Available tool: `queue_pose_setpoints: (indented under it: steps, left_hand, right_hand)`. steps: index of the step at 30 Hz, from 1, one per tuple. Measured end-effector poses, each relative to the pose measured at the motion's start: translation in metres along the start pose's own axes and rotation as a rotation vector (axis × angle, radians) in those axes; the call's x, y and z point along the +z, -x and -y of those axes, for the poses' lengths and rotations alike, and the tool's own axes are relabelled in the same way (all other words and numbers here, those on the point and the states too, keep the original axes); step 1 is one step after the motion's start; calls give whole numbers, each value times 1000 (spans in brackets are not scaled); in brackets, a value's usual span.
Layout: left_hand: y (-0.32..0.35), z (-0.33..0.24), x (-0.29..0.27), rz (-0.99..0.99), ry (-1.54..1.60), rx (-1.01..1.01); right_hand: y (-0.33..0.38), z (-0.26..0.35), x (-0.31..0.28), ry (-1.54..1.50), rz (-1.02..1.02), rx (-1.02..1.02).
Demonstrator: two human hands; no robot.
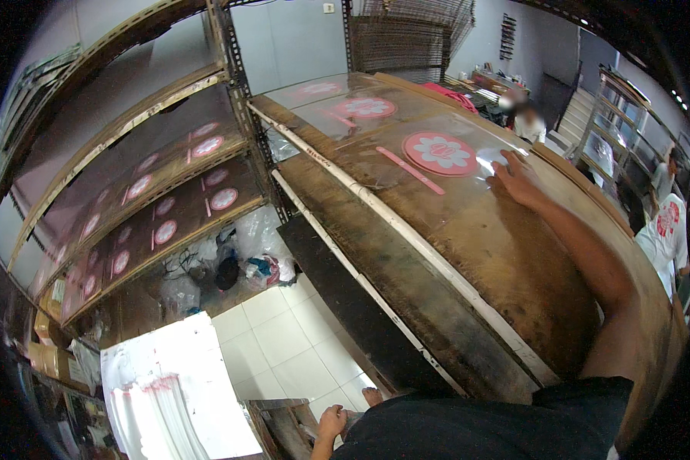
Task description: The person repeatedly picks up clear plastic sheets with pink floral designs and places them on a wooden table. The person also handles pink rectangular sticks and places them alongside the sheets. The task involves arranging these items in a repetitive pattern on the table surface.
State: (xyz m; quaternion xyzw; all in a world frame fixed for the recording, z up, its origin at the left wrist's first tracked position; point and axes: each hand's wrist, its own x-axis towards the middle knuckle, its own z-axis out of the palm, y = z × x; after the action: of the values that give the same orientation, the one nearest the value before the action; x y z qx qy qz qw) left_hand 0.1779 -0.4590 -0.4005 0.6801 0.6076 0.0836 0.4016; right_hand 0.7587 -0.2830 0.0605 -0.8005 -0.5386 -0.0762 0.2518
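On the brown board beside me lies a clear plastic sheet printed with a pink disc bearing a white flower, and a slim pink bar. My right hand reaches across the board to the sheet's near right corner, thumb and fingers bent around its edge, where the plastic shines with glare. Low in the view, my left hand hangs beside a wooden stand, fingers curled; what they hold, if anything, is hidden. Farther along the board is another sheet with the same pink flower print.
Metal shelving at the left carries more printed sheets. A white panel with red smears stands below, near the tiled floor. Bagged items fill the lowest shelf. People are at the right, one in a white shirt.
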Motion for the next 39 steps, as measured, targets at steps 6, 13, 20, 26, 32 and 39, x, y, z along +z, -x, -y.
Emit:
queue_pose_setpoints:
  steps: [6,13,20,26,32,39]
  left_hand:
    - [15,-3,8,-149,170,11]
    - [58,-63,-62,-396,290,147]
    - [159,-87,-133,-1033,119,58]
    - [219,-24,-239,-1217,-694,-382]
    - [219,59,-295,-988,-1011,-562]
    - [216,84,-315,-963,-907,-503]
  right_hand:
    - [-32,-43,38,31,-61,-77]
    - [-54,84,-44,19,32,-537]
    - [118,382,-54,-190,141,-1302]
    - [265,484,-54,-401,560,-1775]
    - [331,493,-18,-505,798,-1822]
    - [326,463,64,-570,796,-1738]
